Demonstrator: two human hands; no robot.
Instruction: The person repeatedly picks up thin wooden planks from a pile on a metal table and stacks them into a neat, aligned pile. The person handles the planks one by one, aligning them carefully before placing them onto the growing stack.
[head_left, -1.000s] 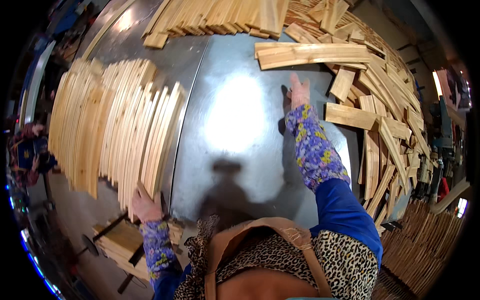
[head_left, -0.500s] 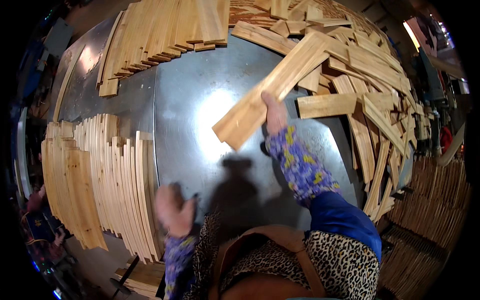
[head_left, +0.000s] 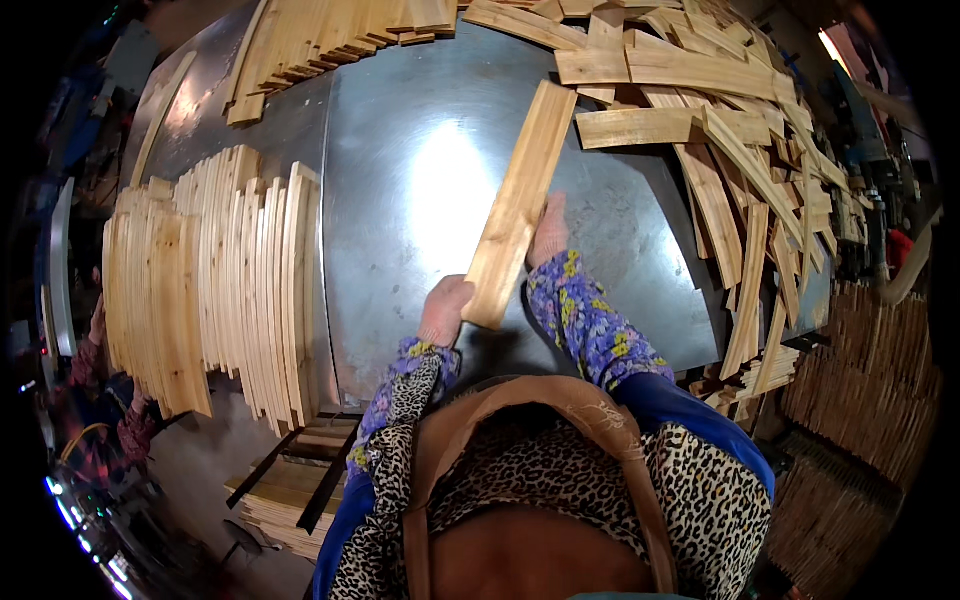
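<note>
A flat wooden board (head_left: 520, 200) is held tilted over the metal table (head_left: 380, 200), its far end leaning to the right. My left hand (head_left: 446, 308) grips its near left corner, with the thumb at the edge. Partway up the right edge, my right hand (head_left: 549, 232) is closed on the same board, its fingers mostly hidden behind it. To the left stands a row of boards set on edge (head_left: 270, 290), with a few lying broad face up. A jumbled heap of loose boards (head_left: 690, 125) lies to the right of my right hand.
Boards lie side by side at the far left (head_left: 330, 35), beside a single thin strip (head_left: 163, 115). Stacked wood (head_left: 850, 390) stands at the lower right. Below the table's left edge is another stack of boards (head_left: 280, 510). Another person's sleeve (head_left: 137, 430) shows at the far left.
The board has come off the heap toward me and turned more upright in view. My left hand has moved right and taken hold of its near end. The view has shifted too.
</note>
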